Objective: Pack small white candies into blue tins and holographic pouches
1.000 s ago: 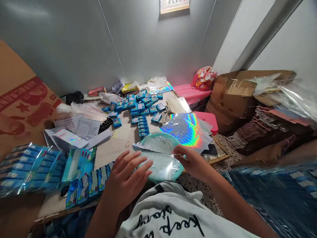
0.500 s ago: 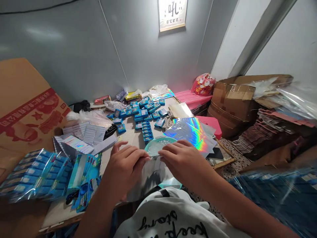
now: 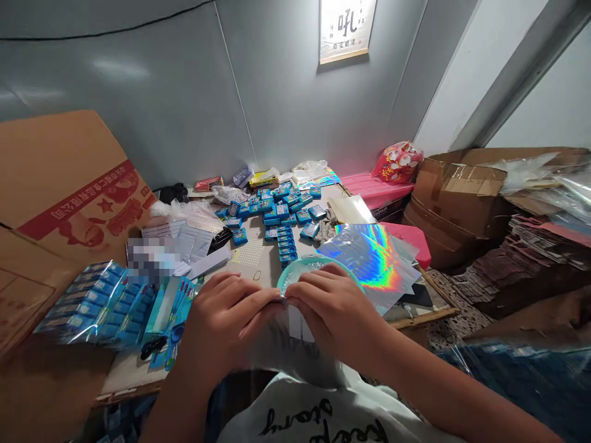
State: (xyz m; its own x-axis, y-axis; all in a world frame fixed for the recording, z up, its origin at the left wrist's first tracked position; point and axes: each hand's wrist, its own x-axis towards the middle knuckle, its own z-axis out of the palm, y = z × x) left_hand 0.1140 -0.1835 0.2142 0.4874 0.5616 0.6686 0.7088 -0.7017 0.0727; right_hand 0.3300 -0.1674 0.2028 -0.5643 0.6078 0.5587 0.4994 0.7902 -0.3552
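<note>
My left hand (image 3: 226, 320) and my right hand (image 3: 335, 311) meet at their fingertips, both pinching the top edge of a small clear plastic bag (image 3: 295, 335) that hangs down toward my lap. Just behind the hands stands a teal bowl (image 3: 295, 271) with small white pieces in it, on the table's near edge. A stack of holographic rainbow sheets (image 3: 373, 258) lies right of the bowl.
Several small blue boxes (image 3: 281, 212) cover the far table. Wrapped bundles of blue packs (image 3: 96, 301) lie at left by a cardboard box (image 3: 69, 184). Pink stools (image 3: 410, 237), brown cartons (image 3: 457, 197) and stacked flat cards (image 3: 530, 258) fill the right side.
My hands came together from apart, each taking hold of the bag's top edge and drawing it off the bowl toward me. The camera tilted up slightly.
</note>
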